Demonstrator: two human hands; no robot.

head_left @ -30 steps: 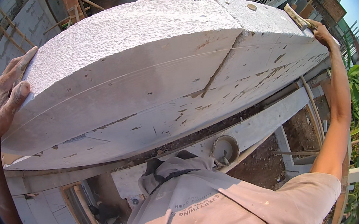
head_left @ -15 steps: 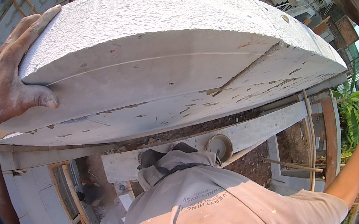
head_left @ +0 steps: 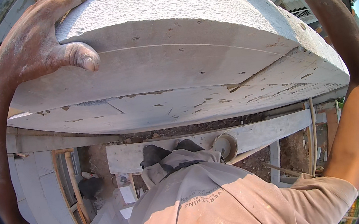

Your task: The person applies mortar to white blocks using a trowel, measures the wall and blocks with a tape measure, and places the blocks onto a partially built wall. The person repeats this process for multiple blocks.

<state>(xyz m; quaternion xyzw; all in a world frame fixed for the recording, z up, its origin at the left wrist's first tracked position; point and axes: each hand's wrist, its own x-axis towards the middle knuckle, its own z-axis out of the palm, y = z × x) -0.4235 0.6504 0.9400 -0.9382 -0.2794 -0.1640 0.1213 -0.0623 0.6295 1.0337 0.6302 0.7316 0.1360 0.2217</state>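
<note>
A pale, rough-topped lightweight concrete block (head_left: pixel 169 28) forms the upper course of a wall in front of me. My left hand (head_left: pixel 41 44) grips its left end, fingers over the top and thumb pressed against the near face. My right forearm reaches up over the wall's right part; the hand itself is cut off by the upper edge, and the hammer it held earlier is out of sight. A thin white line (head_left: pixel 158 45) runs across the block's near face. A dark diagonal joint (head_left: pixel 264 71) separates this block from the one at its right.
Below the wall, my feet are on a long grey plank (head_left: pixel 275 129), beside a round mortar-stained bucket (head_left: pixel 225 146). Another person (head_left: pixel 91 187) in dark clothes is far below at the left, near a wooden frame (head_left: pixel 63 189). Upright poles (head_left: pixel 313 140) stand at the right.
My right hand, with the hammer, has swung from the far right up and inward, out of the picture. The view has shifted, and my left hand appears higher, still on the block.
</note>
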